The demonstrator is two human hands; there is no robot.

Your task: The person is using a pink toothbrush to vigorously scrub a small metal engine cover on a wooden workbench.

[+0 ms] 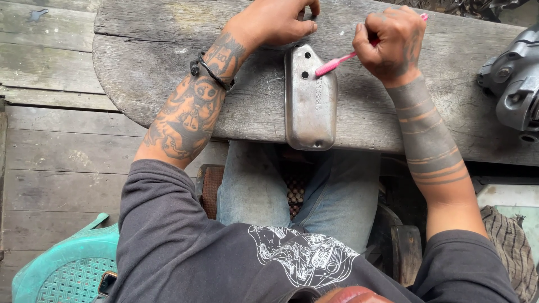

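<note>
A dull metal cover plate [310, 106] with bolt holes lies on a weathered wooden plank [140, 62] across my lap. My left hand [281, 21] rests at the plate's far end, fingers curled, steadying it. My right hand [393, 39] is closed around a pink toothbrush [336, 63]; its bristle head touches the plate's upper right part, near one of the holes.
A dark grey metal engine part [514, 84] sits on the plank at the right edge. A green plastic chair [67, 264] stands at the lower left on the wooden floor. A striped cloth [511, 241] lies at the lower right.
</note>
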